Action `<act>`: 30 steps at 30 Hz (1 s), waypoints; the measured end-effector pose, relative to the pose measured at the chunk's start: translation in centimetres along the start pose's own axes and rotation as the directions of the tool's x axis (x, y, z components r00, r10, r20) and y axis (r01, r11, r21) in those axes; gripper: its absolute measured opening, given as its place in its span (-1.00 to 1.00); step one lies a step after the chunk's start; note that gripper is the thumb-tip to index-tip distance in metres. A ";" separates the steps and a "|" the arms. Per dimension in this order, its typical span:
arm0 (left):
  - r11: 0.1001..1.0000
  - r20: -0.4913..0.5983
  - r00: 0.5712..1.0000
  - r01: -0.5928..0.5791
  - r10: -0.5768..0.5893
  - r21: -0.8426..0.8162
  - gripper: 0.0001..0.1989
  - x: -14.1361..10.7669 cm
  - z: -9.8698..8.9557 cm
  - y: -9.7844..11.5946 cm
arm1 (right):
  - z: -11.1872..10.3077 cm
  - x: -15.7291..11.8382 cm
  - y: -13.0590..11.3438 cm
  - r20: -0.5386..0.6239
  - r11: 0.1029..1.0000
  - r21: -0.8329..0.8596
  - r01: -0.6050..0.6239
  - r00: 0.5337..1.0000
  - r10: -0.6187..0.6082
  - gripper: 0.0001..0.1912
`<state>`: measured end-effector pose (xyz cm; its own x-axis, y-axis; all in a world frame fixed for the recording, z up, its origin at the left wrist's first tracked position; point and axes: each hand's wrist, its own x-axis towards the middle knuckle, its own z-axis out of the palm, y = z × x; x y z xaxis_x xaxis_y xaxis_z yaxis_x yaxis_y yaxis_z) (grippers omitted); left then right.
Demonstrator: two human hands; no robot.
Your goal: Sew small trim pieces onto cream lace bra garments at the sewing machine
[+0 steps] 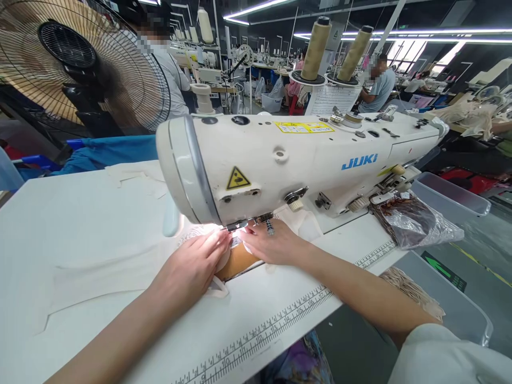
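Observation:
A white JUKI sewing machine (276,165) stands across the table, its lamp lighting the needle area. Off-white thin fabric (116,269) stretches from the left of the table to beneath the machine head. On the near left side of the presser foot (237,225), my left hand (196,261) grips the fabric edge with its fingers pressed together. My right hand (272,242) holds the fabric just right of the foot, fingertips partly hidden by the machine. Between my hands shows a tan-brown plate (238,261). The needle point cannot be made out.
A ruler strip (260,341) runs along the table's front edge. To the right lie a plastic bag with brown contents (416,218) and clear bins (452,194). Thread cones (316,50) rise behind the machine. A large fan (80,64) stands back left; other people sit farther off.

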<state>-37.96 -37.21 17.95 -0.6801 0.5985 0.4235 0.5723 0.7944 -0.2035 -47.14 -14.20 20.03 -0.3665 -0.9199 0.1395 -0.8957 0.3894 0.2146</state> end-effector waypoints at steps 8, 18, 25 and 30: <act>1.000 -0.031 1.000 -0.003 0.002 -0.021 -0.52 -0.3 0.6 0.1 | -0.6 0.0 -0.1 -0.007 1.000 -0.019 0.018 1.000 -0.018 -0.72; 1.000 0.004 1.000 0.008 -0.008 0.012 -0.49 -0.4 0.6 0.2 | 0.4 -0.1 0.1 -0.040 0.999 -0.044 0.016 0.999 -0.017 -0.61; 0.998 0.043 0.998 0.046 -0.045 -0.035 -0.45 -0.5 0.7 0.1 | -0.2 0.1 -0.1 -0.002 0.999 -0.003 -0.050 0.999 0.050 -0.64; 1.000 0.026 0.999 0.025 -0.025 -0.013 -0.48 -0.4 0.4 0.1 | -0.2 0.2 -0.1 -0.059 0.995 0.028 -0.096 0.993 0.098 -0.64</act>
<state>-37.86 -37.33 17.37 -0.7058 0.5809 0.4054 0.5610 0.8078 -0.1810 -47.03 -14.40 20.21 -0.4368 -0.8731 0.2164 -0.8630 0.4747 0.1729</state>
